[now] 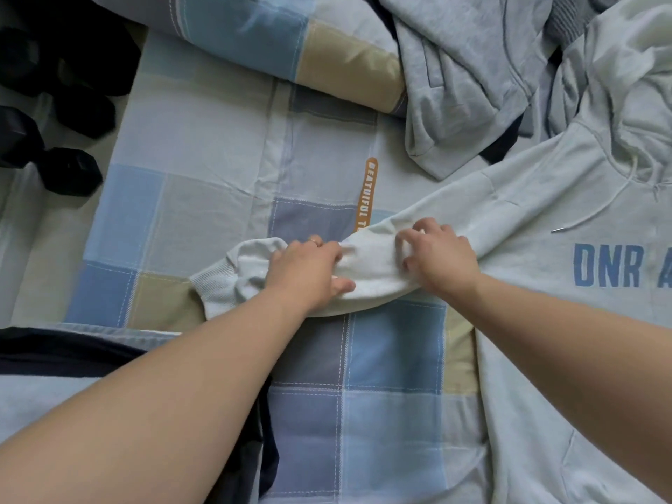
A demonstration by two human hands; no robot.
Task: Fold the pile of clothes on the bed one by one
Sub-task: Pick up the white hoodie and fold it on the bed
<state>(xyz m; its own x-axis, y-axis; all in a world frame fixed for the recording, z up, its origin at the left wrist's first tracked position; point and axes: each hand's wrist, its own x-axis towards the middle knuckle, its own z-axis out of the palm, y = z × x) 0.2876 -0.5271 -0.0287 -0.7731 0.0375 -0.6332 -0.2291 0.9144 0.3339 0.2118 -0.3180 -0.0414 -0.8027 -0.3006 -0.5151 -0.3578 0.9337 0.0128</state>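
Bed: checked sheet beneath hoodie.
Fabric: soft sleeve, ribbed cuff.
Fingers: my left hand, right hand clutch it.

Bed: checked sheet in blue, grey and beige squares with white stitch lines. Orange printed label on the sheet, its near end under a sleeve. Far side: quilt roll in the same check. Right: pale hoodie lying front up, blue letters "DNR A", its sleeve stretched left across the sheet. Far right: grey sweatshirt heap against the quilt roll.
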